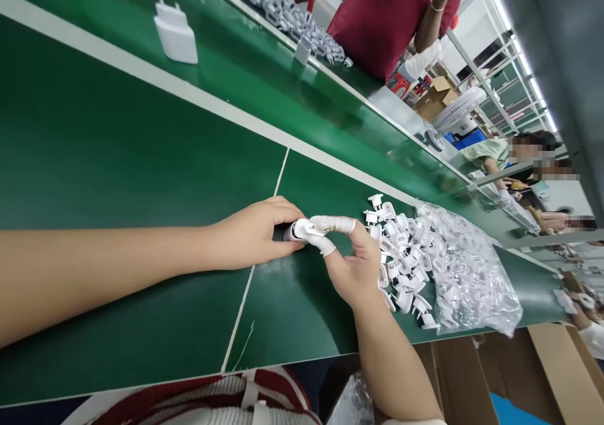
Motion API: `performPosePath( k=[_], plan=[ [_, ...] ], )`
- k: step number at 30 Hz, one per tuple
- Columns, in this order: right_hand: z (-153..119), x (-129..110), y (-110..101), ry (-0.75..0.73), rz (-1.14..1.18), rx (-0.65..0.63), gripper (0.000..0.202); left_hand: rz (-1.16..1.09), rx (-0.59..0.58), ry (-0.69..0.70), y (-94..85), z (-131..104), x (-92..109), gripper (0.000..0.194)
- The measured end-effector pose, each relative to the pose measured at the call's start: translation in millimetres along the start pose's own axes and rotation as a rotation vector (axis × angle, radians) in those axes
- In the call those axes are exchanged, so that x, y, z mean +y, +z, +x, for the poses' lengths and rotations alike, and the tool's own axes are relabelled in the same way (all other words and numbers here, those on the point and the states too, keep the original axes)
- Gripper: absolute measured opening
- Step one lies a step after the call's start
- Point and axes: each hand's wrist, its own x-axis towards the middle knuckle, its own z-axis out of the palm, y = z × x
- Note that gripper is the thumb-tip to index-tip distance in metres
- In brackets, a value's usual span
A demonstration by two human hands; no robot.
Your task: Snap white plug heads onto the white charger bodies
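My left hand [257,231] pinches a white charger housing [291,232] above the green tabletop [155,167]. From the other side my right hand [356,264], with white covers on thumb and forefinger, grips a small white plug piece [307,228] at the housing's end. The two parts touch; whether they are fully joined I cannot tell. To the right of my right hand lies a loose heap of white plug pieces [403,258], several with pins showing. A clear plastic bag [476,280] full of similar pieces adjoins the heap.
A white charger [177,35] stands with its pins up on the green belt [245,76] beyond a pale strip. Across it, many grey-white parts [283,13] lie near a person in red [382,22]. Cardboard boxes [500,368] sit below the table's right edge.
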Motion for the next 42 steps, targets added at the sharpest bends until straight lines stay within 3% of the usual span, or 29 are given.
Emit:
performPosePath(
  k=[10,19,22,25,31,36,42],
  plan=[
    [11,6,-2,-0.091,-0.219,-0.075,0.008,0.024,0.006,-0.004,0.8,1,-1,0.026],
    [17,13,-8,-0.107,-0.199,-0.126,0.009,0.010,-0.013,-0.036,-1.6,2,1,0.029],
    [19,16,-7,-0.030,-0.076,-0.167,0.008,-0.008,-0.002,-0.037,-1.9,2,2,0.028],
    [17,16,-5,-0.010,-0.065,-0.134,0.007,-0.021,0.002,-0.037,-1.3,2,1,0.025],
    [17,11,-10,-0.153,-0.337,-0.100,0.008,-0.016,0.005,-0.034,0.2,3,2,0.021],
    [22,15,-12,-0.106,-0.208,-0.188,0.010,0.006,-0.001,-0.057,0.0,4,2,0.017],
    [18,15,-13,-0.144,-0.307,-0.114,0.018,0.005,-0.006,-0.033,0.2,3,1,0.012]
  ],
)
